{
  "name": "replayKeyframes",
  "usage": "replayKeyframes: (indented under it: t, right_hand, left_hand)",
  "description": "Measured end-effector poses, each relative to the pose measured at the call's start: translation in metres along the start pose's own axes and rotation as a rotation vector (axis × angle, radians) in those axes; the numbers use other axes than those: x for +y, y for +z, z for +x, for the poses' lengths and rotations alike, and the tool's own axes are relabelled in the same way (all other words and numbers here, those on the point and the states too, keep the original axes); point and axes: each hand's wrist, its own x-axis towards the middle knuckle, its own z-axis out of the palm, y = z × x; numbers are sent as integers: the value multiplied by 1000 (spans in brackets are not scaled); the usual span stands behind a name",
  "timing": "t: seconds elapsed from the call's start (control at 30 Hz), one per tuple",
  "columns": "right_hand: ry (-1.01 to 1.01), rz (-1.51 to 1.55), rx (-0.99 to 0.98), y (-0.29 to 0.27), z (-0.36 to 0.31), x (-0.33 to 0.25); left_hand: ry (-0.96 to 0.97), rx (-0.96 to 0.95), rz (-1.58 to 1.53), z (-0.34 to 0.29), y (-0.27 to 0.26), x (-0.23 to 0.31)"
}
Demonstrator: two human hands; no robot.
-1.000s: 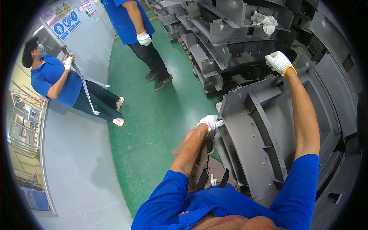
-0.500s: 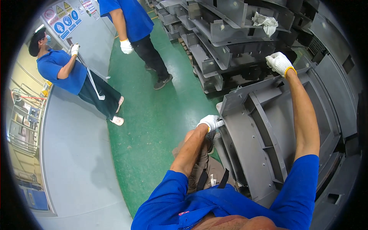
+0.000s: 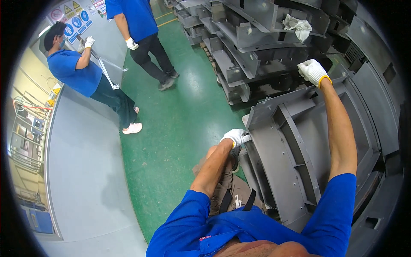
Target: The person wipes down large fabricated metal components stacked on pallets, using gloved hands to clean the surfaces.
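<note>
Metal frame (image 3: 314,128) could slip should the left hand (image 3: 234,138), curled onto its edge, lose purchase; right hand (image 3: 314,72) fisted, hold unclear

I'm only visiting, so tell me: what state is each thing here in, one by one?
Left grip: gloved, at the frame's left edge; finger hold partly hidden.
Right grip: gloved, fingers curled, near the frame's far edge; contents hidden.
Metal frame: lying with its ribs exposed.
Metal parts: stacked in layers.
Cloth: crumpled, draped on the stack.
White straps: hanging from a co-worker's hands.
</note>
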Motion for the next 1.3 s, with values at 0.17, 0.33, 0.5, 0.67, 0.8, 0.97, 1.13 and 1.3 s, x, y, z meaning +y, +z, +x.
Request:
replayKeyframes:
  t: [0.17, 0.33, 0.5, 0.67, 0.8, 0.97, 1.13, 1.3]
  right_hand:
    - [10, 0, -12, -1, 1, 3]
    - [16, 1, -13, -1, 1, 2]
    - [8, 20, -25, -1, -1, 0]
    - [20, 21, -34, -2, 0, 2]
    - [18, -8, -32, -3, 0, -1]
    - [5, 17, -18, -2, -2, -2]
    - [19, 5, -22, -1, 0, 0]
    - [15, 29, -1, 1, -1, 0]
  left_hand:
    - [-1, 7, -17, -3, -2, 5]
    - [17, 26, -35, -5, -3, 6]
    - [32, 36, -54, -4, -1, 2]
    - [8, 25, -48, -4, -2, 6]
    - [23, 25, -48, -6, -4, 7]
    - [18, 17, -25, -7, -6, 9]
    - [16, 23, -18, -5, -4, 6]
    - [32, 35, -27, -5, -2, 3]
